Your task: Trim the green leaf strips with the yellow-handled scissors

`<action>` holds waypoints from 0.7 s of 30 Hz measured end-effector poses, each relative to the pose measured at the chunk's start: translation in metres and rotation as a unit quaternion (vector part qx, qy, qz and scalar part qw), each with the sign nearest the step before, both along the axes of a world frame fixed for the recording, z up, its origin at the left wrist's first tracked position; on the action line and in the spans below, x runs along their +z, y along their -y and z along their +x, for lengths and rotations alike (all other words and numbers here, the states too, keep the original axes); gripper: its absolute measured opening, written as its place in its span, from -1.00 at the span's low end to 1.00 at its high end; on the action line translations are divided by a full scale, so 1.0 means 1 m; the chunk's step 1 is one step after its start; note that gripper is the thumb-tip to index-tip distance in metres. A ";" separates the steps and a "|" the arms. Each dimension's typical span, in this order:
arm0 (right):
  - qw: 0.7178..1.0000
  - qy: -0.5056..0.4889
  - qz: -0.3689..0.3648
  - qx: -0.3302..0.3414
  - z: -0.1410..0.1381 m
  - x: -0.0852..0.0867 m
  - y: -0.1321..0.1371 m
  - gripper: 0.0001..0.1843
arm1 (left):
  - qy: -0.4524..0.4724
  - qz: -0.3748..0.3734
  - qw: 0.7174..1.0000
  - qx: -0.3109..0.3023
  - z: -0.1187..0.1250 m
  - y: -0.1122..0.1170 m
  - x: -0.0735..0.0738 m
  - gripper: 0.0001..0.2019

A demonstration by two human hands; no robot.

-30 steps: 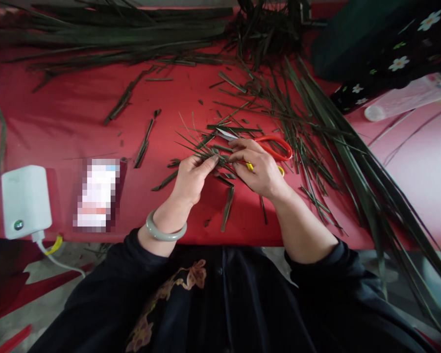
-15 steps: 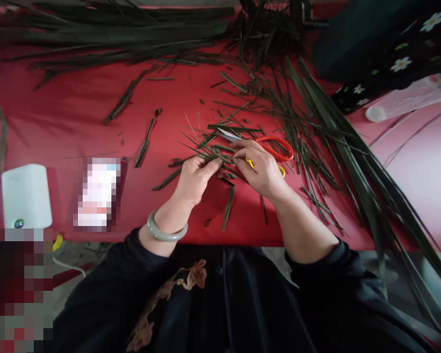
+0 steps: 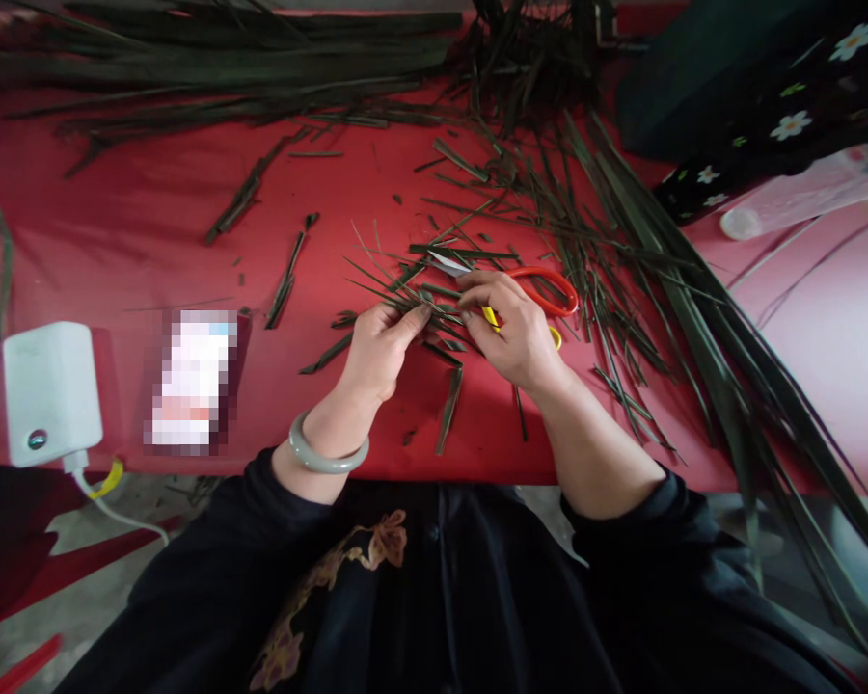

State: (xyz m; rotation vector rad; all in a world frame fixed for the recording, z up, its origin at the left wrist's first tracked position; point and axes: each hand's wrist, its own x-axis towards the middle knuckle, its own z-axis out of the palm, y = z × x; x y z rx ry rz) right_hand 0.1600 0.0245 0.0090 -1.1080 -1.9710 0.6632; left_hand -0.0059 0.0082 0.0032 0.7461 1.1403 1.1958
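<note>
Between my hands is a small bundle of thin green leaf strips point(image 3: 443, 314), its fine ends fanning out to the upper left. My left hand point(image 3: 382, 349), with a pale bangle point(image 3: 328, 453) on the wrist, pinches the bundle between thumb and fingers. My right hand point(image 3: 510, 328) pinches the bundle's right end with thumb and forefinger. Scissors with red-orange handles point(image 3: 550, 289) lie on the table behind my right hand, blades pointing left. Part of something yellow point(image 3: 490, 316) shows beneath that hand. Exactly how the strips are joined is hidden by my fingers.
Cut leaf pieces lie scattered over the red table point(image 3: 166, 193). Long leaves point(image 3: 643, 212) spread along the right, and more leaves point(image 3: 260, 67) lie along the back. A phone point(image 3: 192, 381) and a white power bank point(image 3: 50, 390) with a cable are at the left. A flowered black cloth point(image 3: 759, 135) is upper right.
My left hand has shifted slightly left with the leaf strips, and their fine ends moved left too. My right hand stays nearly in place, still pinching.
</note>
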 end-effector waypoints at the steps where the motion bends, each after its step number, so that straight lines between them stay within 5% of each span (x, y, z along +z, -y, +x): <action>1: 1.000 -0.008 -0.001 0.006 0.000 0.001 0.001 -0.86 | -0.003 0.001 1.000 0.003 0.000 0.000 0.000 -0.79; 21: 0.993 -0.016 -0.104 0.058 -0.002 0.001 -0.001 -0.87 | -0.058 0.024 0.997 -0.034 -0.002 0.001 0.001 -0.77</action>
